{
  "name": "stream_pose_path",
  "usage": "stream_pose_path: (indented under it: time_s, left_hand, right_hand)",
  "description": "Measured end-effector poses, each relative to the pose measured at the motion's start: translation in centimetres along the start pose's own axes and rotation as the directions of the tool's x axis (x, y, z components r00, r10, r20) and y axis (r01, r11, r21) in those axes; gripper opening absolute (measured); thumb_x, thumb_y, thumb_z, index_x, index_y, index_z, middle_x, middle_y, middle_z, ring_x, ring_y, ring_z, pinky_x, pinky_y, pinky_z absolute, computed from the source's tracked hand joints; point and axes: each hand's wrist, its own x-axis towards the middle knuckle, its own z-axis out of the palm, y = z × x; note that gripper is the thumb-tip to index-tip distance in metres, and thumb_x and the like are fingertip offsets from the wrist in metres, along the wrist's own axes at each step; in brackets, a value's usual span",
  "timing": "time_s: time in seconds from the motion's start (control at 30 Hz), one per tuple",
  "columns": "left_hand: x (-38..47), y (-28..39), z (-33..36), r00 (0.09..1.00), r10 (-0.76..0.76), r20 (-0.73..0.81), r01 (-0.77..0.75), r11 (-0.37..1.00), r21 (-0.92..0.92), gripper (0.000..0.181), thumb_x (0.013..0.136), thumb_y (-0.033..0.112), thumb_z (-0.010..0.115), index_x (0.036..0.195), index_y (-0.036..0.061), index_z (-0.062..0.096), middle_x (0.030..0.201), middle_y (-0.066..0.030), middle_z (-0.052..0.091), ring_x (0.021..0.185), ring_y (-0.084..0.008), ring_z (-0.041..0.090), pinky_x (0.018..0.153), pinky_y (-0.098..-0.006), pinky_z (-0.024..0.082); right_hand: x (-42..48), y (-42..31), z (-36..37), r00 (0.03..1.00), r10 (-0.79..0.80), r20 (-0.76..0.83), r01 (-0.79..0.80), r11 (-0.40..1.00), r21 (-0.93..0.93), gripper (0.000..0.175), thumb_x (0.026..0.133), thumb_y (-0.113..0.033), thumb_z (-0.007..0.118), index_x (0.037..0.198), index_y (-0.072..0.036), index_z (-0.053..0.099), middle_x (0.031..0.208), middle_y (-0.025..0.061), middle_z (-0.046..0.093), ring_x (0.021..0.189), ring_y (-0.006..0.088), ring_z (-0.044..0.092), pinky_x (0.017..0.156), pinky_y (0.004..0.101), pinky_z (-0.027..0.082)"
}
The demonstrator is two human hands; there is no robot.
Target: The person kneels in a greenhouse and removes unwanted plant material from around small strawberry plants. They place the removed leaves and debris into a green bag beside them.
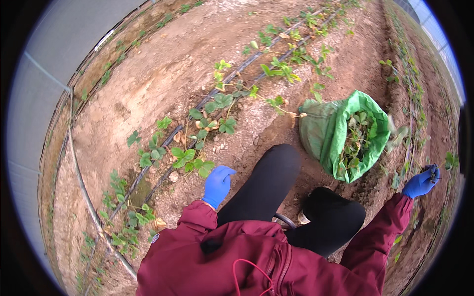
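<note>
My left hand [217, 186], in a blue glove, is over the soil beside my bent knee, its fingers curled; whether it holds anything is hidden. Near it grow green leafy plants [192, 162] that look like strawberry plants. Far to the right, my right hand [422, 182], also in a blue glove, is closed on a small dark plant piece, with a leafy stem [451, 160] beside the fingers. Between the hands and farther forward stands a green woven sack [322, 129], its mouth tilted to the right, holding cut leaves and stems [357, 137]. A blurred leafy piece [398, 137] shows just right of the sack.
Black drip irrigation hoses [218, 87] run along the planted row. Another row of plants [413, 85] lies on the right. A thin pole [83, 185] slants at the left, near a pale greenhouse sheet wall [37, 111]. My knees in black trousers are close below the sack.
</note>
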Motion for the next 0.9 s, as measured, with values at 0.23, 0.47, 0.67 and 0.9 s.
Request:
stream_pose_path:
  time_s: [0.23,0.47,0.67,0.9]
  left_hand:
    - [-6.2,-2.5,-2.9,0.956,-0.283,-0.073,0.288,0.956,0.064,0.020,0.080,-0.005,0.054,0.091,0.0045,0.068,0.088,-0.0142,0.063,0.086,-0.0337,0.063,0.076,-0.0382,0.050]
    - [-9.6,-5.6,-4.1,0.879,-0.352,-0.322,0.426,0.883,0.196,0.017,0.082,-0.001,0.057,0.096,0.0049,0.067,0.092,-0.0159,0.063,0.087,-0.0354,0.061,0.079,-0.0406,0.050]
    - [-6.6,-8.1,-4.0,0.759,-0.340,-0.555,0.571,0.758,0.316,0.035,0.078,0.018,0.069,0.111,0.0107,0.062,0.117,-0.0118,0.056,0.111,-0.0341,0.051,0.089,-0.0478,0.043]
    - [-4.9,-13.0,-4.9,0.838,-0.360,-0.411,0.544,0.616,0.570,0.046,0.078,0.035,0.070,0.118,0.0146,0.061,0.128,-0.0116,0.050,0.124,-0.0350,0.041,0.098,-0.0525,0.033]
  right_hand:
    - [-16.2,9.0,15.9,0.325,0.428,0.843,0.364,0.766,-0.529,0.021,0.094,-0.010,0.045,0.112,-0.003,0.053,0.110,0.0238,0.064,0.097,0.0427,0.063,0.080,0.0453,0.050]
    - [-22.9,17.8,21.3,-0.163,0.313,0.936,0.338,0.909,-0.245,0.034,0.088,-0.031,0.058,0.107,-0.005,0.067,0.105,0.0248,0.066,0.101,0.0435,0.062,0.083,0.0481,0.051]
    - [-17.6,15.5,23.9,-0.091,0.705,0.703,0.658,0.572,-0.489,0.054,0.063,-0.031,0.084,0.105,0.000,0.068,0.102,0.0211,0.069,0.091,0.0332,0.068,0.072,0.0428,0.054]
    - [-11.7,-0.2,18.0,0.380,0.328,0.865,0.456,0.747,-0.483,0.026,0.077,-0.017,0.067,0.097,0.000,0.065,0.099,0.0226,0.068,0.096,0.0389,0.065,0.081,0.0439,0.052]
